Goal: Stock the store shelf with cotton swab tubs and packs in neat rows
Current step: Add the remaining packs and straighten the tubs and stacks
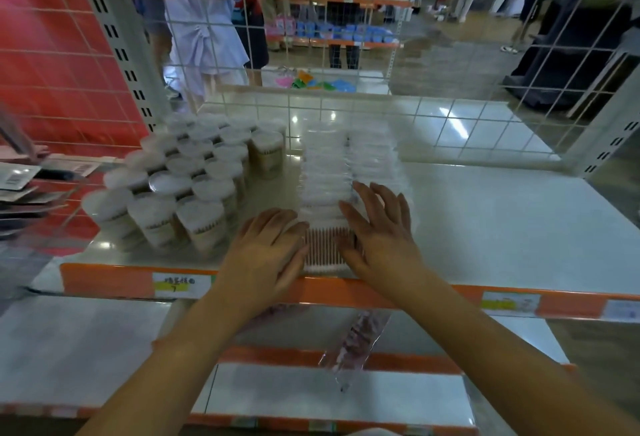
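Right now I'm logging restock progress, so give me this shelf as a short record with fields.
shelf: white deck with orange front edge, wire grid behind
tubs: cotton swab tubs packed in rows on the left part
packs: cotton swab packs in two rows running back from the front edge, right of the tubs
left hand: left hand flat against the front pack's left side
right hand: right hand flat on the packs, fingers spread
free space: right part of the deck bare

both hands (pixel 325 245) flat, fingers extended
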`<state>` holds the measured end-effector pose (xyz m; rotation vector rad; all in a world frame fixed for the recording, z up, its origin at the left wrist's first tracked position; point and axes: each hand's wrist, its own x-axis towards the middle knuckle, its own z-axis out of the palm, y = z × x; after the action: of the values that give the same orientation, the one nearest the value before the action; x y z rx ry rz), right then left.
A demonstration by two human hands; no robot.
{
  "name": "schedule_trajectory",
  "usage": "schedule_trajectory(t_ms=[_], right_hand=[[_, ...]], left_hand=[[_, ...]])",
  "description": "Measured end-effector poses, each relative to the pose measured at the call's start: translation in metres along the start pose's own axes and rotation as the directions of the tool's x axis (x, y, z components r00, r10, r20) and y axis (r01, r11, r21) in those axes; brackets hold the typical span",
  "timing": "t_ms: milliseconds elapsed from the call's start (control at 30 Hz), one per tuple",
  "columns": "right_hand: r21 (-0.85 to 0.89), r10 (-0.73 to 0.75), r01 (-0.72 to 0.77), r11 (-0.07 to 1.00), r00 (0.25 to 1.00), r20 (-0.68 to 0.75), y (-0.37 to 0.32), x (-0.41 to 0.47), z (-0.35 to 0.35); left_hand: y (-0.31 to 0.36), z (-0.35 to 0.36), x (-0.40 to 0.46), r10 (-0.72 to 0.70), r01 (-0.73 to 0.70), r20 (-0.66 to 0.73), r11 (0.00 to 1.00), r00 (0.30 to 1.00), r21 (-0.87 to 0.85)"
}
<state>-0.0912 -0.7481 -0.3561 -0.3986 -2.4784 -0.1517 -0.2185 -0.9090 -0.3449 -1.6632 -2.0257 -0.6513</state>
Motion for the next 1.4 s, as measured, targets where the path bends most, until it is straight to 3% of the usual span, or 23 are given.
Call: schedule_trajectory(t_ms=[800, 1000, 1100, 1167, 1233, 1400], right_hand=[[0.138, -0.121, 0.129, 0.982, 0.991, -0.06, 0.002, 0.012, -0.008], [0.175, -0.156, 0.155, 0.972, 0.988, -0.006, -0.002, 0.022, -0.013], [0.196, -0.188, 0.166, 0.967, 0.977, 0.099, -0.004, 0.028, -0.018], [0.231, -0.185, 0.139, 0.963, 0.964, 0.19, -0.007, 0.034, -0.026], [0.267, -0.16, 0.086, 0.96, 0.95, 0.27, -0.009, 0.038, -0.033], [0.406, 0.017, -0.156, 0.9, 0.945, 0.325, -0.016, 0.045, -0.049]], left_hand=[[0.0, 0.006, -0.028, -0.172, 0.187, 0.111, 0.972, 0.979, -0.143], [-0.002, 0.004, -0.031, -0.196, 0.214, 0.124, 0.964, 0.973, -0.156], [-0.001, 0.003, -0.032, -0.227, 0.256, 0.17, 0.951, 0.959, -0.175], [0.001, 0.0, -0.03, -0.312, 0.361, 0.207, 0.891, 0.927, -0.274], [0.002, -0.006, -0.027, -0.412, 0.488, 0.264, 0.77, 0.872, -0.411], [0.007, -0.015, -0.013, -0.508, 0.574, 0.313, 0.512, 0.802, -0.64]])
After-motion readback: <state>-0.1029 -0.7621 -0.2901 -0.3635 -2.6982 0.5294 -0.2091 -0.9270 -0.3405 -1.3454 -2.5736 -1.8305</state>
